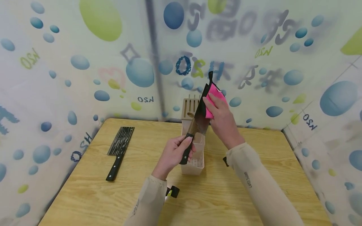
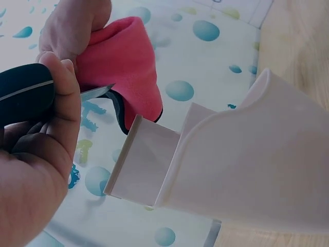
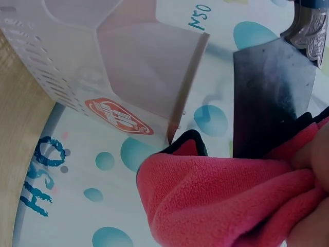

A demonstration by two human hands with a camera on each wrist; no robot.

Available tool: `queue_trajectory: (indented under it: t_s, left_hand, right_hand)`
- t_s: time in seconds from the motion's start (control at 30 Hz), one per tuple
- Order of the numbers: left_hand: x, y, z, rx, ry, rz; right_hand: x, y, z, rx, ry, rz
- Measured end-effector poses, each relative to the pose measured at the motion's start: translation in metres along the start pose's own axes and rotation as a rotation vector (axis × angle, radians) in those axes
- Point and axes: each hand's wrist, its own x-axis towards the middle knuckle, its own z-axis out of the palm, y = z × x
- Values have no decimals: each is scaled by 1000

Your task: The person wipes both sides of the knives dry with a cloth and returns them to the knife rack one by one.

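My left hand [image 1: 173, 154] grips the black handle [image 1: 185, 154] of a broad-bladed kitchen knife [image 1: 202, 123], which is tilted with its blade pointing up and away. A pink cloth [image 1: 215, 94] with black edging lies against the far part of the blade, held by my right hand [image 1: 224, 121]. In the right wrist view the cloth [image 3: 221, 195] covers part of the blade [image 3: 272, 92]. The left wrist view shows fingers curled round the handle [image 2: 25, 92]. Behind the knife stands a pale plastic knife holder [image 1: 192, 169] with a slotted top, partly hidden.
On the left of the wooden table [image 1: 85, 194] lies a cleaver [image 1: 115, 163] with a black-and-silver streaked blade. A patterned wall [image 1: 135, 103] encloses the table's back and sides. Small black pieces [image 1: 174, 191] show by both sleeves.
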Motion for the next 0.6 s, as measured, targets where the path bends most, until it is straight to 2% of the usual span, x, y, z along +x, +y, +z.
queue_trajectory:
  t_s: [0.37, 0.6]
  left_hand:
    - [-2, -1, -2, -34, -5, 15]
    - [-5, -1, -4, -47, 6, 27]
  right_hand:
    - [-10, -4, 6, 4, 51, -54]
    - [-15, -8, 9, -25, 46, -61]
